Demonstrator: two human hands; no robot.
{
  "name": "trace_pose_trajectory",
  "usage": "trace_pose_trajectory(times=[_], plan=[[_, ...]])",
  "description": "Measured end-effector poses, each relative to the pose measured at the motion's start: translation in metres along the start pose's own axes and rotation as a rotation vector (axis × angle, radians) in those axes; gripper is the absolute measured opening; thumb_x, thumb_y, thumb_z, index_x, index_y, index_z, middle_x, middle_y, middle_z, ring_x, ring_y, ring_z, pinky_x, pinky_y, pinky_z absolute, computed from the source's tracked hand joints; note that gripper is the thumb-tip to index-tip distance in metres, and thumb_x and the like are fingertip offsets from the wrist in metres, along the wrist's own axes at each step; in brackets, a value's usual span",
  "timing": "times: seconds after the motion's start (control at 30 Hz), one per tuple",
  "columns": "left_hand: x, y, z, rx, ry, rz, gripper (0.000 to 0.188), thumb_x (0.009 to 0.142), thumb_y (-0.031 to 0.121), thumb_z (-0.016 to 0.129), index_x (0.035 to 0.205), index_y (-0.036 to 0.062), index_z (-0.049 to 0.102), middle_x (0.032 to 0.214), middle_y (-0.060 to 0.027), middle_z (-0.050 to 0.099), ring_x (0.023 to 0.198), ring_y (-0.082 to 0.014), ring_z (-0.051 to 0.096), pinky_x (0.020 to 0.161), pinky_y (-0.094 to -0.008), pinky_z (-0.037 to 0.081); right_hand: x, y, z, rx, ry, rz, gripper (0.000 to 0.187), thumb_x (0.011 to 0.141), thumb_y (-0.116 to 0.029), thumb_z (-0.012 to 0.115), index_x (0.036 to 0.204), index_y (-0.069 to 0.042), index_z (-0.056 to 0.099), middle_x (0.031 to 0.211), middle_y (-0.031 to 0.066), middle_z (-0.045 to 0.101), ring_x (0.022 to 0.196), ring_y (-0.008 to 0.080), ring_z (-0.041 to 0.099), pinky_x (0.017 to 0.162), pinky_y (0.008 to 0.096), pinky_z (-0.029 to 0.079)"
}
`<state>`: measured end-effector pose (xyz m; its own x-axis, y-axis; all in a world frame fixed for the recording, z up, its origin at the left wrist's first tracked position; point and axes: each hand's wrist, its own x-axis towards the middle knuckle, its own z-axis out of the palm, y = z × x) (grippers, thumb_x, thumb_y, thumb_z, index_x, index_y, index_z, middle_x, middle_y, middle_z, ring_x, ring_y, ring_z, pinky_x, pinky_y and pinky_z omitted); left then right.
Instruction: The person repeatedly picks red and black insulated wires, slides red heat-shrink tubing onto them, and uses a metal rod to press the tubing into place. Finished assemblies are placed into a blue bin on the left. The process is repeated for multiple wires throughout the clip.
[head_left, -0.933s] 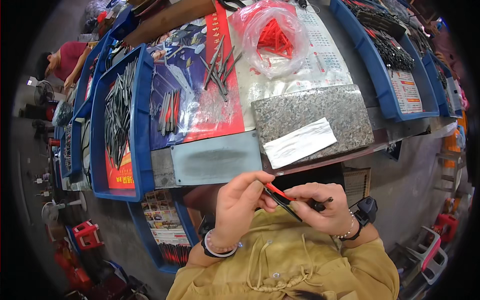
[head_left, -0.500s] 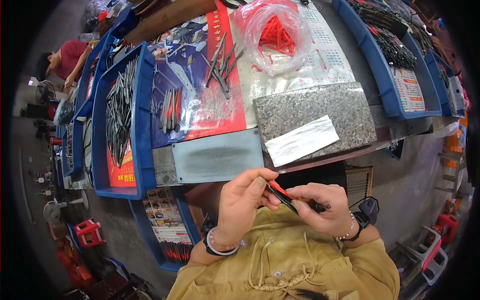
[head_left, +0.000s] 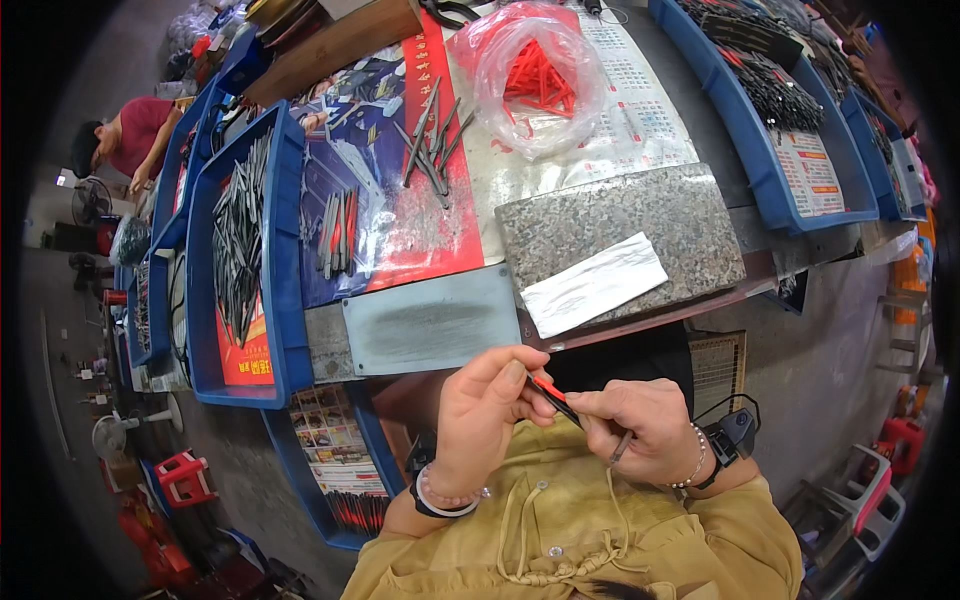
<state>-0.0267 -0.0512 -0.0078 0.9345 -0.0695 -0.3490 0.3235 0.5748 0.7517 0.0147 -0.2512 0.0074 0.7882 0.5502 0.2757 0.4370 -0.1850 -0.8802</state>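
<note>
While left hand [head_left: 487,402], right hand [head_left: 637,425] pinch red-black strip [head_left: 552,394], bench edge [head_left: 690,308] lies just beyond.

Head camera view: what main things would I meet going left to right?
Long blue plastic tray → row of slim dark-grey and red sticks → bare left hand → slim red-and-black piece → bare right hand → another blue plastic tray.

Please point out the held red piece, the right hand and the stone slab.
Held red piece [head_left: 549,391]: head view, visible middle.
Right hand [head_left: 645,418]: head view, back.
Stone slab [head_left: 625,212]: head view, bare top.
</note>
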Motion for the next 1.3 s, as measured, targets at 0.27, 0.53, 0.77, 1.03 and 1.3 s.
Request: trace_pose_trajectory(times=[0.27, 0.53, 0.77, 1.03, 1.3], plan=[[-0.001, -0.001, 0.002, 0.005, 0.032, 0.010, 0.028, 0.105, 0.017, 0.051, 0.118, -0.0067, 0.059, 0.099, -0.0126, 0.066, 0.078, -0.0143, 0.067, 0.069, -0.0258, 0.057, -0.001, 0.000, -0.003, -0.020, -0.066, -0.022, 0.035, 0.072, 0.005, 0.070, 0.107, 0.001, 0.067, 0.067, 0.0076, 0.055, 0.056, 0.0230, 0.059, 0.050, 0.0318, 0.047], [-0.003, -0.002, 0.002, 0.123, 0.088, 0.107, 0.026, 0.104, 0.017, 0.054, 0.112, -0.0069, 0.060, 0.094, -0.0129, 0.067, 0.074, -0.0143, 0.067, 0.066, -0.0248, 0.057, -0.011, 0.001, 0.016, 0.041, -0.009, 0.041, 0.041, 0.073, 0.001, 0.073, 0.114, -0.001, 0.066, 0.068, 0.0073, 0.055, 0.056, 0.0240, 0.058, 0.050, 0.0328, 0.047], [-0.004, -0.008, 0.004, 0.111, 0.086, 0.045, 0.025, 0.103, 0.016, 0.054, 0.110, -0.0068, 0.061, 0.096, -0.0138, 0.068, 0.075, -0.0144, 0.069, 0.067, -0.0248, 0.057, -0.015, 0.005, 0.011, -0.285, -0.028, -0.202, 0.040, 0.065, -0.001, 0.072, 0.104, 0.000, 0.069, 0.063, 0.0020, 0.050, 0.051, 0.0154, 0.055, 0.043, 0.0287, 0.044], [-0.001, 0.015, -0.002, 0.144, -0.027, -0.117, 0.019, 0.101, 0.008, 0.055, 0.111, -0.0061, 0.063, 0.098, -0.0108, 0.067, 0.084, -0.0137, 0.068, 0.074, -0.0260, 0.056, 0.000, 0.008, -0.015, -0.334, -0.084, -0.340, 0.042, 0.060, -0.005, 0.070, 0.102, 0.000, 0.070, 0.065, 0.0017, 0.047, 0.050, 0.0157, 0.053, 0.043, 0.0284, 0.043], [0.008, 0.031, -0.020, 0.488, -0.350, -0.523, 0.028, 0.103, 0.012, 0.055, 0.121, -0.0062, 0.065, 0.086, -0.0048, 0.068, 0.074, -0.0068, 0.065, 0.068, -0.0202, 0.053, 0.018, 0.009, -0.040, -0.511, -0.318, -0.541, 0.033, 0.069, -0.009, 0.070, 0.101, -0.005, 0.071, 0.078, 0.0020, 0.060, 0.055, 0.0128, 0.054, 0.043, 0.0265, 0.042]])
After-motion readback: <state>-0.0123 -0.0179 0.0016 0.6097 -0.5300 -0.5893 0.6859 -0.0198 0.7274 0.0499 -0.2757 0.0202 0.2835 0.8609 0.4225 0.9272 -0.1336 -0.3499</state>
